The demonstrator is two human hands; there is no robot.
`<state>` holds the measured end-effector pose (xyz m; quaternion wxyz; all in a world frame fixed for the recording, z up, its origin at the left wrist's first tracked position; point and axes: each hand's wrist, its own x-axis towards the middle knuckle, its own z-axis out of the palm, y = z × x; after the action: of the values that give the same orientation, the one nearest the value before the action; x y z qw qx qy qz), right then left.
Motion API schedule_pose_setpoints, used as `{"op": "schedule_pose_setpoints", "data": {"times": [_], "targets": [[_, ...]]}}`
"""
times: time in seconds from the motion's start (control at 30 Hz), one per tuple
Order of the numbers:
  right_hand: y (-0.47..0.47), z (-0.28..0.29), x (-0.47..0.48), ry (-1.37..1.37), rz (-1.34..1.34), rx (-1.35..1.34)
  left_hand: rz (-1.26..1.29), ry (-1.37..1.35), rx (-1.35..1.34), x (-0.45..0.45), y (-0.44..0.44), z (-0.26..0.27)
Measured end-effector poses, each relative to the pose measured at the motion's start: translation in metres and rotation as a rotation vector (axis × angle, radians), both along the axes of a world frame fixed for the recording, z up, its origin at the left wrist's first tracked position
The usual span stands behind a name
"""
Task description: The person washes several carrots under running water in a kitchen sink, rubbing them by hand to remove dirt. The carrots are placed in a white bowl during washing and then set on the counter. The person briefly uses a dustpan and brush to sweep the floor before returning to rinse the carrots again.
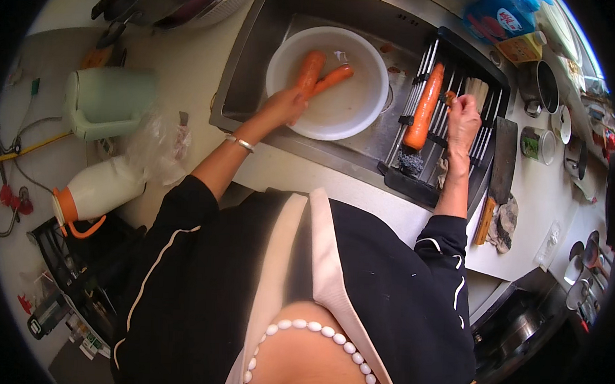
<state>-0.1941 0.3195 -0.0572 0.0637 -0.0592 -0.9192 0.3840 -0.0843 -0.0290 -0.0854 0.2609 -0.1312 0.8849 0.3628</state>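
Note:
My left hand (289, 106) is closed around the lower end of a thick carrot (310, 70) at the near left rim of a white basin (376, 100) of water, which sits in the steel sink (245, 88). A smaller carrot (334, 77) lies beside it in the basin. To the right, a long carrot (424, 112) rests on a black-ended metal drying rack (447, 37). My right hand (464, 119) is over the rack, fingers bent near a small orange-brown piece (449, 97) and a pale brush (476, 90); its grip is unclear. A steel wool scourer (411, 161) lies on the rack.
A cleaver (502, 163) with a wooden handle and a grey rag (503, 224) lie right of the sink. Behind them are a pot (539, 88), a jar (539, 145) and a blue bottle (501, 18). An orange-and-white thermos jug (96, 189) and clear plastic bag (154, 143) are at left.

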Motion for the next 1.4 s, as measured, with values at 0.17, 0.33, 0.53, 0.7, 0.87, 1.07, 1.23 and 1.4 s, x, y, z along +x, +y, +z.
{"op": "schedule_pose_setpoints", "data": {"times": [0.17,0.33,0.53,0.7,0.87,1.07,1.23,1.4], "targets": [[-0.069,0.042,-0.014,0.291,0.21,-0.092,0.061,-0.055,-0.091,-0.016,0.009,-0.003],[-0.103,0.004,-0.049,0.423,0.284,0.307,-0.095,0.358,0.114,-0.026,0.024,-0.003],[-0.153,-0.014,-0.036,0.264,0.37,0.243,-0.31,0.447,-0.21,-0.028,0.014,-0.042],[-0.181,-0.112,0.004,-0.284,0.308,-0.062,0.6,-0.293,0.689,-0.031,-0.007,-0.029],[-0.213,-0.198,0.021,-0.703,-0.426,-1.011,0.606,-0.174,0.563,-0.022,-0.014,-0.004],[-0.235,-0.073,0.038,-0.804,0.227,-1.413,0.416,-0.031,0.182,-0.011,-0.009,0.014],[-0.26,-0.014,0.065,0.256,0.417,-0.108,0.103,0.345,-0.008,0.003,0.021,0.028],[-0.218,-0.044,-0.024,0.077,0.141,-0.276,0.031,0.547,0.043,0.026,0.042,0.043]]}}
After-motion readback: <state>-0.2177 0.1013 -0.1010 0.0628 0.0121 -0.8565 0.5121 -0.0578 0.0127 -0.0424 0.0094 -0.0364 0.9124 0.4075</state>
